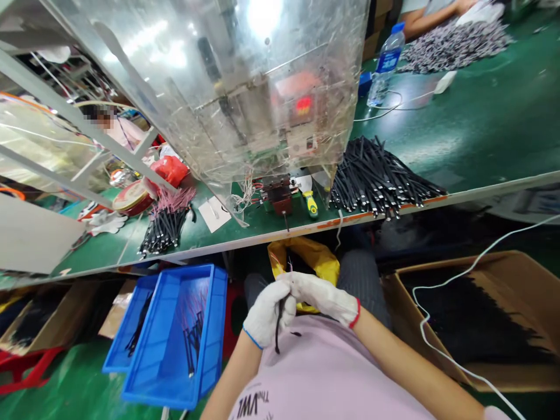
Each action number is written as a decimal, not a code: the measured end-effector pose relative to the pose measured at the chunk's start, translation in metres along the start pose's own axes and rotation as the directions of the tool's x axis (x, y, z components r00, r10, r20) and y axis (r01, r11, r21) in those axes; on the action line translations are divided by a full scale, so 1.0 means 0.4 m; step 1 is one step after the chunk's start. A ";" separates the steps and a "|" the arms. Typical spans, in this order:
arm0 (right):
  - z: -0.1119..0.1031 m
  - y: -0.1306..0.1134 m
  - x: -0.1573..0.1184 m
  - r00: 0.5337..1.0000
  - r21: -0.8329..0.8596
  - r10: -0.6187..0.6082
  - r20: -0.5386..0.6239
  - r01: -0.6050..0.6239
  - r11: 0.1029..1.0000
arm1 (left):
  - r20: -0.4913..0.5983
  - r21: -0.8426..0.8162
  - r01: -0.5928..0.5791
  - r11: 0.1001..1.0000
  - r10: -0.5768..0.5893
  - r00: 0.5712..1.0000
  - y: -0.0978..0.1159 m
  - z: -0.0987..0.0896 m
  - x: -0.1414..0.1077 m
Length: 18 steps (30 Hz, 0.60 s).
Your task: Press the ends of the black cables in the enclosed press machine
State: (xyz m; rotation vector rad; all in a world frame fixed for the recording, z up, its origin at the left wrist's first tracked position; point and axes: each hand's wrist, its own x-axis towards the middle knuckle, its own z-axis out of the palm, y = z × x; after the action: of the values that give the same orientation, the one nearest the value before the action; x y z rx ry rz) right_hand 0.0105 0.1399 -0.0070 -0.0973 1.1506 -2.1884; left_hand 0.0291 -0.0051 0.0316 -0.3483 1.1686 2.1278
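My left hand (268,315), in a white knit glove with a blue cuff edge, is closed round a black cable (278,332) whose dark end hangs below the fingers. Meeting it at the fingertips is my right hand (321,294), in a white glove with a red cuff edge. Its fingers are pinched at the cable's upper end, where thin pinkish wires (290,266) stick out. The gloves partly hide the cable. Both hands are over my lap, in front of a yellow bag-like opening (326,262) below the bench edge.
Behind a clear plastic shield (210,111) is a machine with a red display (303,105). Black cables (376,178) lie piled right; a smaller bundle (161,228) lies left. Blue bins (175,350) stand lower left, a cardboard box (481,321) lower right. A co-worker's arm (431,20) is far right.
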 end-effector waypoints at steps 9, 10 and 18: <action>-0.036 -0.105 0.038 0.955 0.221 -0.042 -0.294 0.111 0.969 | 0.087 0.328 0.057 0.943 -0.090 0.992 0.004 -0.012 -0.022; -0.051 -0.129 0.033 0.944 0.249 -0.061 -0.325 0.147 0.957 | 0.097 0.354 0.057 0.934 -0.097 0.991 0.000 -0.015 -0.032; -0.215 -0.421 -0.105 0.590 0.040 -0.437 -0.679 0.624 0.780 | -0.073 -0.157 0.064 0.985 -0.076 0.994 -0.058 -0.114 -0.059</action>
State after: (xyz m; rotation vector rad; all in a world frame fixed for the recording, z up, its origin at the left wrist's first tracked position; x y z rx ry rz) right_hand -0.0735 0.2926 0.0777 0.5489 1.2511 -3.0648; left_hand 0.0581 -0.0441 0.0034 -0.5406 1.0212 2.1651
